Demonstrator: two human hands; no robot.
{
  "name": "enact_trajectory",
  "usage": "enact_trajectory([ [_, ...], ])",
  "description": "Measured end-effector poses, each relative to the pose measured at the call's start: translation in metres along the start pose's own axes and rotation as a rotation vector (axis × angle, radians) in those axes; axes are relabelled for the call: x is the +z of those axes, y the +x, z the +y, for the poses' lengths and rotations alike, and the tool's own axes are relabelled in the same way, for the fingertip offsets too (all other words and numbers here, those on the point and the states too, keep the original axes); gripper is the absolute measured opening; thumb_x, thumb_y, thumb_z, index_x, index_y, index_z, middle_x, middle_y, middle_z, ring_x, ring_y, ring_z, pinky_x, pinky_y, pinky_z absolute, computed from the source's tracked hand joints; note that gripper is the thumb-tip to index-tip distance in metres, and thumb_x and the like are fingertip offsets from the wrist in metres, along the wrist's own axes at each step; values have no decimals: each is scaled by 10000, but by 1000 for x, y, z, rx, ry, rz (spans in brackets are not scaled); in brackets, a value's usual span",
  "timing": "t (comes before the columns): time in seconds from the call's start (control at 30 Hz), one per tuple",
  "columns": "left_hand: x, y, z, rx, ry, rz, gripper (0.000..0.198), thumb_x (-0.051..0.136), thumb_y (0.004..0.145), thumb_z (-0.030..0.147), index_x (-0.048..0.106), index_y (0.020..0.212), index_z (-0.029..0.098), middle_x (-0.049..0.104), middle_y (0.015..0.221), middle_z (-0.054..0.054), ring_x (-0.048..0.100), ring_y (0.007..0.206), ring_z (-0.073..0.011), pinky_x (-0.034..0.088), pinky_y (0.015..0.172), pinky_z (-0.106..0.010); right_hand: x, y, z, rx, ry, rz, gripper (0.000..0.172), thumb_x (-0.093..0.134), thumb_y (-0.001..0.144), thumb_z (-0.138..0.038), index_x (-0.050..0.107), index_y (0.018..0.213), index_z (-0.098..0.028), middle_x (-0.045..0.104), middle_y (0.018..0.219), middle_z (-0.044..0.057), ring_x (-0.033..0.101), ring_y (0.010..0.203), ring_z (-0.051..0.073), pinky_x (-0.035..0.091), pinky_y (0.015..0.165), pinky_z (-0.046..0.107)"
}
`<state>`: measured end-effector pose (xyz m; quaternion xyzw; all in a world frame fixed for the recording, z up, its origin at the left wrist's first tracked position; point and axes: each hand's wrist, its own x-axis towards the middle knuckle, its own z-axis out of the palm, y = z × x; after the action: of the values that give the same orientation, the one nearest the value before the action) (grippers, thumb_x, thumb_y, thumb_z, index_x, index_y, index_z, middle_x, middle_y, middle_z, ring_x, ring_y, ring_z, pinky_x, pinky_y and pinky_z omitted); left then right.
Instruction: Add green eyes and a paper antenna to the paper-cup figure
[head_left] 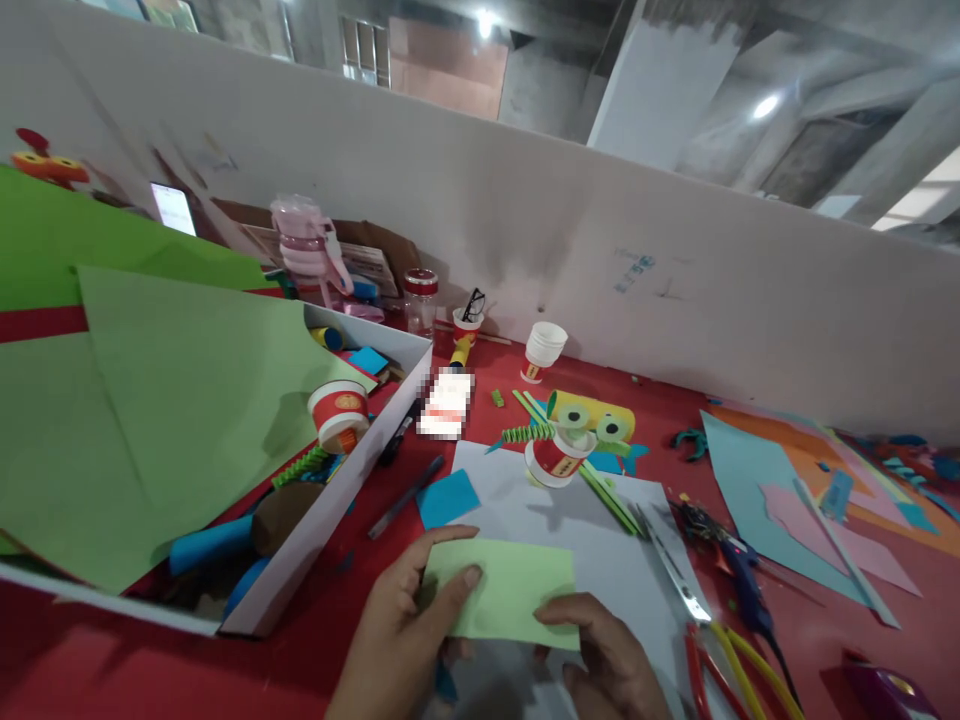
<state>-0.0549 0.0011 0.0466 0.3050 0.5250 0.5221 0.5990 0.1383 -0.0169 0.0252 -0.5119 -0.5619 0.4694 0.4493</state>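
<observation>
A small rectangle of light green paper (517, 590) is held up in front of me by both hands. My left hand (409, 610) grips its left side, thumb on the front face and fingers behind. On the right side, my right hand (607, 640) pinches the lower corner. Beneath lies a white sheet (637, 600). Beyond it stands a paper cup figure (559, 458) with round eyes on a yellow tube and a pleated green paper strip sticking out at its left. A blue paper square (448, 498) rests by the sheet's left edge.
Scissors (701, 610) and a glue gun (746, 590) lie at right, near coloured paper sheets (780, 500). At left, a white box (352, 470) holds craft pieces and green sheets. Stacked cups (544, 350), a phone (446, 403) and a jar (421, 300) stand or lie farther back.
</observation>
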Motion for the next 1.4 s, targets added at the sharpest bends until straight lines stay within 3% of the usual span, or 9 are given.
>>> enact_trajectory([
  [0.13, -4, 8, 1, -59, -57, -82, 531, 724, 679, 436, 615, 1147, 211, 608, 681, -6, 536, 443, -128, 460, 379, -231, 3, 15, 0, -58, -155, -36, 343, 622, 684, -119, 761, 939, -301, 746, 967, 52, 692, 867, 242, 560, 732, 297],
  [0.2, -10, 7, 3, -6, -48, -125, 645, 753, 652, 385, 560, 1255, 258, 672, 878, -65, 618, 578, -178, 537, 484, -288, 2, 20, -5, -81, -122, -37, 364, 611, 671, -82, 769, 913, -302, 763, 916, 30, 710, 821, 231, 569, 717, 288],
  [0.3, -17, 3, 9, 147, 98, -187, 874, 866, 420, 182, 595, 1245, 287, 642, 1164, -118, 653, 922, -293, 568, 719, -349, -2, 22, -14, -117, -119, 31, 334, 631, 663, -70, 780, 876, -281, 770, 881, 31, 718, 807, 236, 576, 722, 302],
  [0.37, -19, 1, 11, 187, 226, -203, 838, 862, 365, 123, 667, 1163, 292, 647, 1187, -111, 610, 1048, -334, 554, 781, -358, -5, 19, -18, -131, -106, 47, 306, 644, 670, -79, 782, 864, -272, 770, 869, 35, 718, 797, 234, 576, 708, 304],
  [0.53, -13, -3, 8, 115, 315, -258, 281, 747, 518, 167, 794, 785, 243, 733, 880, -124, 667, 796, -314, 553, 560, -330, -11, 4, -20, -127, -70, 14, 294, 656, 683, -76, 782, 863, -272, 767, 844, 37, 709, 769, 221, 564, 673, 297],
  [0.7, -6, -15, -3, 265, 339, -189, 190, 709, 541, 143, 789, 684, 239, 732, 706, -100, 656, 660, -257, 536, 597, -325, -15, -9, -20, -172, -34, -5, 291, 698, 691, -88, 776, 881, -295, 764, 837, 33, 700, 770, 215, 556, 680, 304],
  [0.97, 9, -31, -32, 247, 40, -27, 66, 785, 608, 192, 749, 655, 223, 704, 656, -28, 628, 636, -165, 498, 602, -235, -6, -24, -24, -106, 86, 77, 57, 747, 734, -228, 759, 788, -241, 730, 749, 27, 663, 698, 171, 520, 650, 269],
  [1.27, 22, -38, -30, 232, -47, 6, 117, 791, 633, 241, 716, 699, 180, 685, 692, -12, 619, 692, -153, 496, 650, -237, 2, -25, -24, 17, 266, 123, 106, 731, 740, -290, 719, 738, -185, 699, 716, 24, 624, 708, 168, 507, 675, 276],
  [1.4, 30, -38, -31, 227, -94, 66, 106, 778, 658, 234, 709, 714, 176, 676, 687, 2, 609, 684, -134, 492, 662, -227, 10, -23, -20, 48, 383, 193, 123, 728, 754, -293, 721, 818, -189, 715, 803, 26, 632, 769, 170, 521, 729, 295],
])
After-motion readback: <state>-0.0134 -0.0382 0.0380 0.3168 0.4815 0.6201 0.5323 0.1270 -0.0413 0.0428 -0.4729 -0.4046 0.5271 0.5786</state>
